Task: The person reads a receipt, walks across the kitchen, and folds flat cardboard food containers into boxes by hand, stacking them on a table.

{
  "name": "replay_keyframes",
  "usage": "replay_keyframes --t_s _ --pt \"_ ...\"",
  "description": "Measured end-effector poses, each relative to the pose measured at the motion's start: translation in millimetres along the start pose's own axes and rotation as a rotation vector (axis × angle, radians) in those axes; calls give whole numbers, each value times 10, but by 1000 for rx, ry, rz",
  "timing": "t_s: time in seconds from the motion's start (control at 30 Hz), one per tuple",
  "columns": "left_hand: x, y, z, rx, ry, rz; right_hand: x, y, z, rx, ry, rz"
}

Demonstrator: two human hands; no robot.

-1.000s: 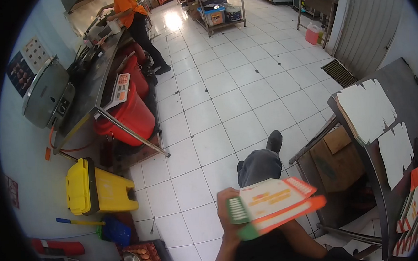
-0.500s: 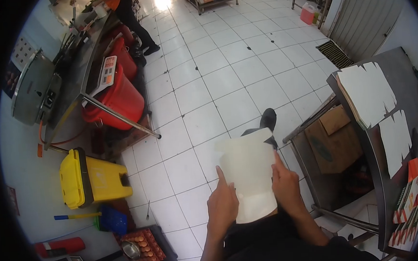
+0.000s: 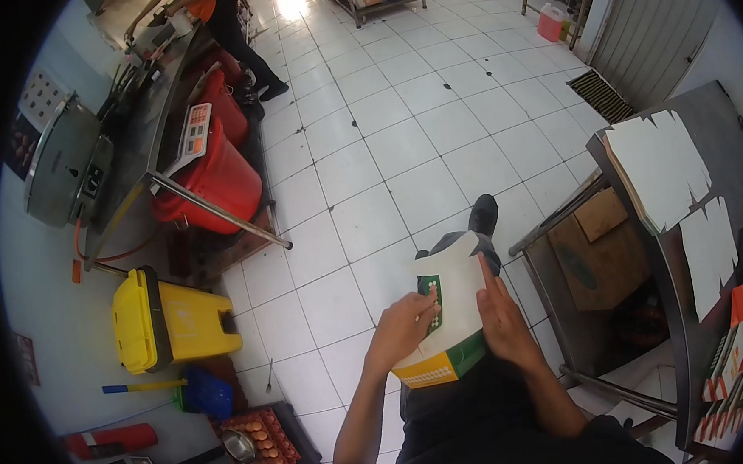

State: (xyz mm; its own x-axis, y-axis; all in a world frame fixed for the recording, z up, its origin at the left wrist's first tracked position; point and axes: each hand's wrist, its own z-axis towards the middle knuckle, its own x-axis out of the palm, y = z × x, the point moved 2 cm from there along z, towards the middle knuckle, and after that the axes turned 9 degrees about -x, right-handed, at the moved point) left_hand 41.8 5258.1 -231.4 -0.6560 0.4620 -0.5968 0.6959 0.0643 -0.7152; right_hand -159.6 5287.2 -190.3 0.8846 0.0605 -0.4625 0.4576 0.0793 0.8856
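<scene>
The carton (image 3: pixel 456 299) is near, left of the surface (image 3: pixel 728 142). The left hand (image 3: pixel 401 325) presses its flap (image 3: pixel 430 286), grip unclear; the right hand (image 3: pixel 506 326), flat and ungripping, braces it. Folding seems underway; another fold would need steady sides.

The top edge cuts off the co-worker (image 3: pixel 237 43), whose head is hidden

Matt white card carton (image 3: pixel 452 299); glossy white floor tiles (image 3: pixel 368 173); smooth metal table (image 3: pixel 646 275).
</scene>
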Motion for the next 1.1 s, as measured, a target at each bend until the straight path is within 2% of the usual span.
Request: replay_keyframes --t_s 0.03,0.13,0.23,0.3,0.4,0.5,0.57,0.63,0.7,0.8,0.9,1.0,1.1 --pt "0 54 32 22 -63 -111 18 -6 -3 -40 9 44" --pt "98 145 108 -159 -20 -584 34 -77 -1 -137 49 189" --pt "85 16 6 -161 28 -801 17 -169 4 -159 84 303" --pt "208 94 -10 -132 17 -762 4 -216 6 -163 75 281" --pt "250 55 -87 -115 17 -683 -17 -208 -43 53 91 463" --pt "225 -91 -173 -103 2 -653 51 -475 -84 -5 107 515" --pt "297 -69 -216 -82 -41 -645 -147 -330 -107 182 158 675" --pt "341 -37 -212 -97 -57 -674 -179 -297 -125 243 159 715" --pt "391 -33 -202 -129 -76 -723 -124 -406 -175 173 88 633" --pt "426 -114 -254 -106 -139 -779 -20 -353 -167 -60 -77 357" --pt "443 -142 -315 -143 -129 -731 -196 -228 -113 155 136 46" --pt "385 -286 -403 -167 -141 -451 -112 -408 -32 187 76 29" --pt "300 -447 -439 -236 -109 -308 -6 -639 0 231 66 103"
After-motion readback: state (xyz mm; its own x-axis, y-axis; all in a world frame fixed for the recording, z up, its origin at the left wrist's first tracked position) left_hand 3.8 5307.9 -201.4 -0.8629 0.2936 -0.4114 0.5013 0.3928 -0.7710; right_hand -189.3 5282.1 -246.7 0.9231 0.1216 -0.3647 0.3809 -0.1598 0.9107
